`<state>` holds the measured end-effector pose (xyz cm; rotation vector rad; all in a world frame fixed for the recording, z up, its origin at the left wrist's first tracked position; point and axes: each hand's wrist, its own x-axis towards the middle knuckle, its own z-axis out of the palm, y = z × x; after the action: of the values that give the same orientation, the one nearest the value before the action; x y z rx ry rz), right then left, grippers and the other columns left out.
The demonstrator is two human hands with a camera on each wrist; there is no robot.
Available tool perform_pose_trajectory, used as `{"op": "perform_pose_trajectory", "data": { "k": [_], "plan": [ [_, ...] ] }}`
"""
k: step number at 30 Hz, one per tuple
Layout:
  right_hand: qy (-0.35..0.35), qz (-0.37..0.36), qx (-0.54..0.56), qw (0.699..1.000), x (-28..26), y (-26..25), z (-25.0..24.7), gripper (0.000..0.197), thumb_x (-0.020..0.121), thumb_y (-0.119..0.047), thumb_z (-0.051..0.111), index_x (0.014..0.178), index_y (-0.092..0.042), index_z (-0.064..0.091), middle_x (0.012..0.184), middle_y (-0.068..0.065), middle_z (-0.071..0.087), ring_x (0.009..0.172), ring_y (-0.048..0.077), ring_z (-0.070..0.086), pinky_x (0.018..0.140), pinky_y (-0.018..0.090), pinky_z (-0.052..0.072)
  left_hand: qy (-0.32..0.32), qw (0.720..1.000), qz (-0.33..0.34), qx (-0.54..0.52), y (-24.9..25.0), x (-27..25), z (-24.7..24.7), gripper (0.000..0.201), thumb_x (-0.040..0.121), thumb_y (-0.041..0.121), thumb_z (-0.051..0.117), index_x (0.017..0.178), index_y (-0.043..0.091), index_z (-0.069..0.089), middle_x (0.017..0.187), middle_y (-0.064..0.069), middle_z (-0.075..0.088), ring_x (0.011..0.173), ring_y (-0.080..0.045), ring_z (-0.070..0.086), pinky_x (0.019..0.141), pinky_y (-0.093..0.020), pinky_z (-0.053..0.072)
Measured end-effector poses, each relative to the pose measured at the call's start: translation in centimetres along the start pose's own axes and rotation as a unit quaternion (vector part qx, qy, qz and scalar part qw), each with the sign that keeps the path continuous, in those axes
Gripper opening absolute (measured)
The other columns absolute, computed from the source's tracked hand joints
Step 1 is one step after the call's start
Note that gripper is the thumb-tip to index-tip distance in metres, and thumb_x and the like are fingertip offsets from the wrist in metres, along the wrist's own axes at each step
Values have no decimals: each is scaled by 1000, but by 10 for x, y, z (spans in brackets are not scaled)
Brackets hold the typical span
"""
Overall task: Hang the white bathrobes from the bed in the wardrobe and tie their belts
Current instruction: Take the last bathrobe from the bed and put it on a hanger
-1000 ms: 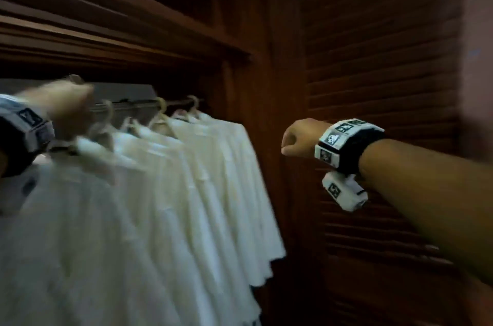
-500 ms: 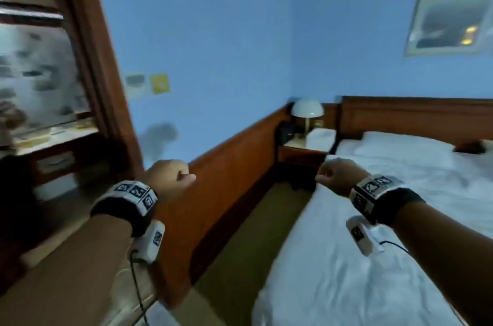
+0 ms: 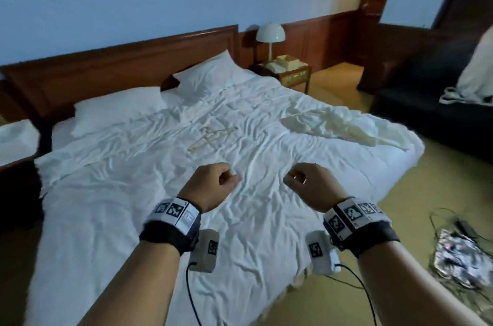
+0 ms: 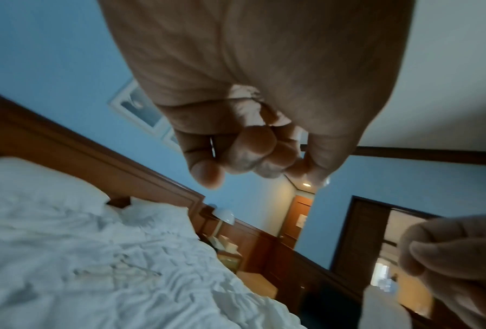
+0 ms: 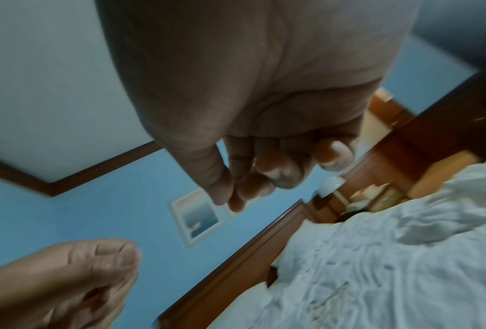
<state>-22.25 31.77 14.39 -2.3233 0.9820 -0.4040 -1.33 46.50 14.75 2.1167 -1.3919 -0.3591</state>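
Note:
A crumpled cream-white bathrobe [image 3: 344,125] lies on the far right side of the bed [image 3: 120,205]. Wooden hangers [image 3: 213,136] lie on the sheet near the bed's middle. Both hands hover over the near part of the bed, short of the hangers and the robe. My left hand [image 3: 229,181] is curled into a fist and holds nothing; the left wrist view shows its fingertips [image 4: 253,160] tucked in. My right hand [image 3: 293,179] is also curled and empty, with its thumb touching the index finger [image 5: 236,195]. The wardrobe is out of view.
Two pillows [image 3: 120,109] lean at the wooden headboard. A nightstand with a white lamp [image 3: 270,32] stands beyond the bed's right corner. A dark sofa [image 3: 426,117] with a white bundle [image 3: 477,72] is at right. Cables and patterned cloth [image 3: 458,256] lie on the floor.
The view has swung from the wardrobe with its hung white robes round to the bed. My left hand came off the hanger rail; both hands now hover over the sheet.

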Motion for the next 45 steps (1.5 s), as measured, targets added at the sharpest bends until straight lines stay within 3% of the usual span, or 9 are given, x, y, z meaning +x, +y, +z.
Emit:
{"op": "perform_pose_trajectory", "data": {
  "k": [4,7,14,16,19,23,34,40,45],
  "plan": [
    [46,81,-1,996,14,58,-18,15,88,-33,64,77,-23,66,73,-2,66,67,11,58,56,18,38,-70,997,33,-15,0,60,42,37,91,44,61,66,19,50,54,7,46,50,-6,42,57,-25,41],
    [83,120,8,989,39,85,-26,16,89,-34,64,79,-22,66,74,-3,65,69,13,59,61,26,43,-77,995,69,-5,-1,115,53,36,91,43,62,67,20,50,55,6,49,52,-6,45,58,-26,42],
    [158,163,31,973,100,131,-48,16,88,-33,64,73,-26,65,69,-5,64,63,9,56,60,26,44,-99,983,153,-24,18,223,94,35,91,40,62,66,19,50,52,7,46,53,-7,47,54,-18,38],
    [154,168,26,973,107,151,-54,14,88,-30,65,75,-24,67,68,-6,63,62,5,54,58,20,40,-120,979,162,-19,25,251,119,35,91,41,62,67,18,51,53,6,47,52,-7,46,55,-21,40],
    [141,192,19,971,111,190,-73,13,88,-30,65,78,-24,68,67,-10,62,60,1,54,55,12,37,-160,970,182,-13,48,289,159,35,91,40,62,66,20,50,52,6,46,53,-6,46,54,-18,37],
    [167,234,14,958,126,265,-116,12,89,-33,63,79,-27,68,70,-11,64,64,2,57,56,18,41,-176,961,213,-10,96,347,214,34,91,38,63,64,22,48,53,6,47,55,-6,48,53,-17,35],
    [78,220,-5,972,231,462,-235,11,91,-31,59,83,-28,67,73,-14,63,66,1,57,58,17,44,-176,973,148,-3,217,493,354,32,92,35,62,67,21,47,56,5,49,57,-7,49,55,-17,38],
    [47,209,4,977,304,531,-262,11,91,-31,57,88,-26,66,81,-11,65,71,4,57,59,18,44,-227,969,95,16,226,539,413,27,93,38,59,76,18,54,65,3,57,61,-10,53,61,-24,44],
    [-27,214,4,976,359,576,-264,12,92,-32,57,92,-24,66,84,-8,66,74,9,58,66,24,48,-254,965,61,15,227,604,462,22,92,35,61,78,20,54,74,6,60,70,-10,57,64,-23,44]
  ]
}}
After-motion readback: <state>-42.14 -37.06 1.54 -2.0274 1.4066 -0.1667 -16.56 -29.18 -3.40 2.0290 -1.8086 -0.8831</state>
